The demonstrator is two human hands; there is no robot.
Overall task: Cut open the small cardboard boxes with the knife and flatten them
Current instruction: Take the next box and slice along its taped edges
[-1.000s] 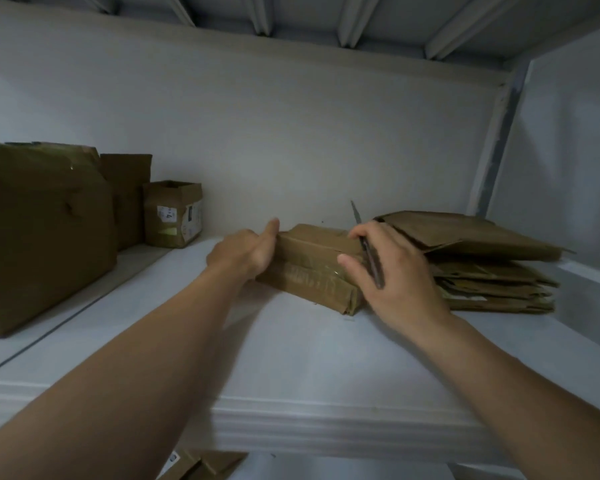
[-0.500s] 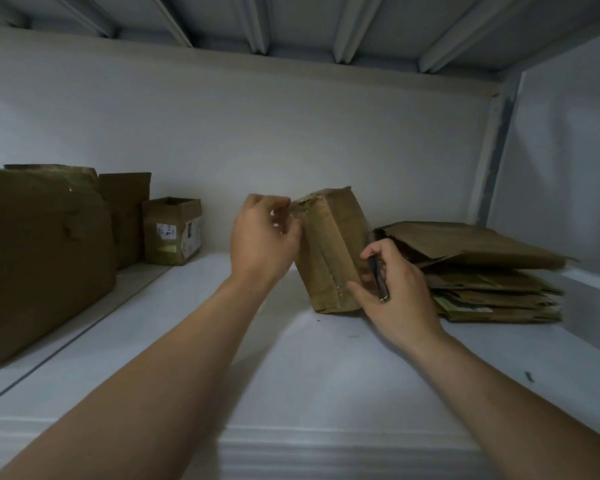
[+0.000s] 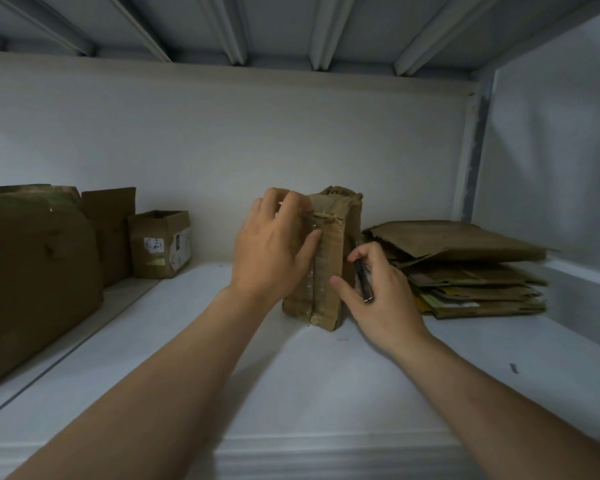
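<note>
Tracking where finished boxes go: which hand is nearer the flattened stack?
Right. The right hand, holding the knife, is just left of the stack; the left hand grips the box farther left.

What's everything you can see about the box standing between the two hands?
The box is small, brown cardboard, creased and worn, with clear tape running down its front seam and a crumpled top. It stands on end on the white shelf. The left hand grips its upper part, thumb on the front. The right hand, holding the knife, touches its lower right edge.
</note>
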